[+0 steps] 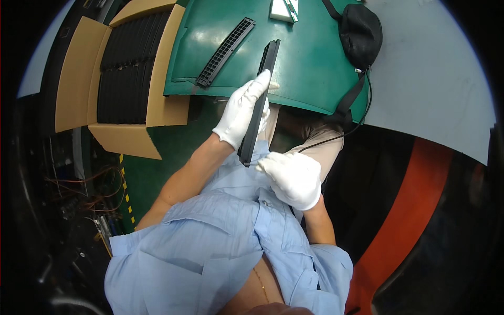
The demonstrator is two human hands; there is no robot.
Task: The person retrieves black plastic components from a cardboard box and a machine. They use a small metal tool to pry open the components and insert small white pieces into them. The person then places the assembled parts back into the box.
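Observation:
My left hand (243, 113), in a white glove, is closed around the middle of a long black plastic strip (257, 107). The strip is held on edge above my lap, with its far end over the table and its near end toward my body. Just right of that near end is my right hand (294, 177), also white-gloved. Its fingers are curled and pinched together; whatever they hold, if anything, is hidden. A similar black strip with rows of square openings (226, 51) lies on the green table (307, 68), beyond my left hand.
An open cardboard box (76, 79) packed with black strips (128, 68) stands at the left. On the table are a small white box (282, 11) at the far side and a black pouch with a strap (360, 34) at the right. A thin black cable (369, 97) trails toward my lap.

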